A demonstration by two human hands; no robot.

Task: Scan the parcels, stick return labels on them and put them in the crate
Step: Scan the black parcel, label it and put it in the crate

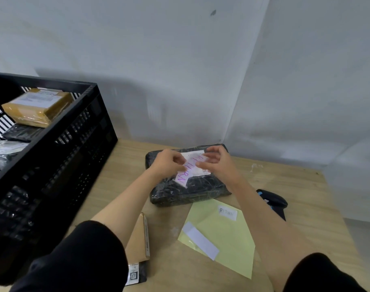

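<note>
While not yet pressed down, pinched at opposite edges by left hand [169,165] and right hand [220,163], likely to keep return label [184,174] taut over black parcel [192,191] lying on tabletop [295,197], near crate [60,131] at left for loading.

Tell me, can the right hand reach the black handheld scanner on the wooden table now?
Likely yes, once freed: the black handheld scanner lies uncovered beside that forearm, but the right hand pinches the white RETURN label.
</note>
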